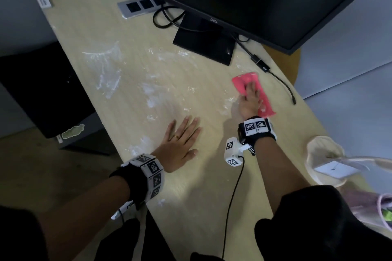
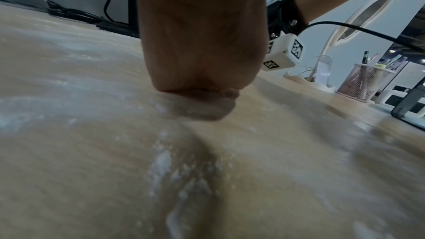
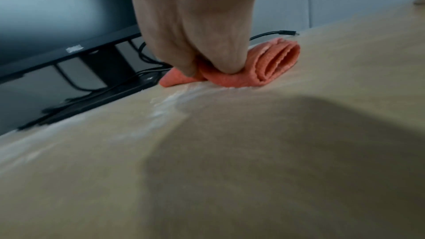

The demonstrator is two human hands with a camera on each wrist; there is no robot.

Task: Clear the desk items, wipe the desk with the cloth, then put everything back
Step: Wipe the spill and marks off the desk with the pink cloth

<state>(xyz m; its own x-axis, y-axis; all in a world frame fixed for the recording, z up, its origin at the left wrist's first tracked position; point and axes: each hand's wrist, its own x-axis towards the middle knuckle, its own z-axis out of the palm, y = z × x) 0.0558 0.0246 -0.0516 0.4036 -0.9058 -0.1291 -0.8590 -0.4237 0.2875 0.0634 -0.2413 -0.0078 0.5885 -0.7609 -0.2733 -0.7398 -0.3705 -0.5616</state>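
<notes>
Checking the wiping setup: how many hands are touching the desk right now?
2. The left hand lies flat on the desk near its front edge; the right hand presses the pink cloth near the monitor stand.

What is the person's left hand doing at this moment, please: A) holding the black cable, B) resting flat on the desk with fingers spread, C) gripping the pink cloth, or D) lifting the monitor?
B: the left hand lies palm down on the desk with straight, spread fingers, while the right hand presses the pink cloth.

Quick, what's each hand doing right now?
Left hand: open, flat on the pale wooden desk.
Right hand: its grip presses the folded pink cloth down on the desk.
</notes>
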